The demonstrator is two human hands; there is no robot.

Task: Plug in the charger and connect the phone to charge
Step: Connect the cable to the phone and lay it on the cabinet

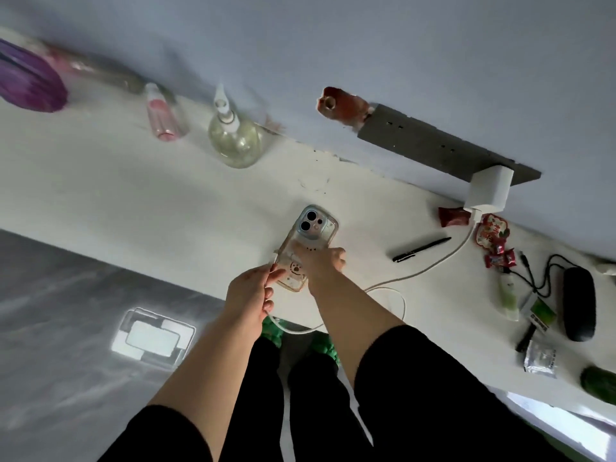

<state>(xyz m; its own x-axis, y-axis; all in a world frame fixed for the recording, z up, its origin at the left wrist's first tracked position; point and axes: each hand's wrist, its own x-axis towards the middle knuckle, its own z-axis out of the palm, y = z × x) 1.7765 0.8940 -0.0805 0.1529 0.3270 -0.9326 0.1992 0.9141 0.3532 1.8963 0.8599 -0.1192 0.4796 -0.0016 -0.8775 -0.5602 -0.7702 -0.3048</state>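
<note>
At the far left of your view a purple object (28, 78) sits blurred on the white table (133, 195), and beside it a pink bottle (163, 111) and a round clear spray bottle (233, 135) stand near the wall; no label on them can be read. Between those bottles and you the tabletop is bare, down to its near edge.

Your left hand (250, 295) is closed in a pinch on the end of the white cable (433, 261), held just at the lower edge of the phone (306, 241). The phone lies camera side up near the table's front edge, in a clear case with a small cartoon sticker; no writing is legible. Your right hand (321, 261) presses down on the phone with fingers curled over it.

Right of that, a black pen (421, 249) lies beside the cable, which runs up to the white charger (488, 190) plugged into the grey power strip (433, 145) on the wall. Red snack wrappers (493, 238) carry print too blurred to read. Farther right, a black case (578, 303), a black cord and small packets crowd the table.
</note>
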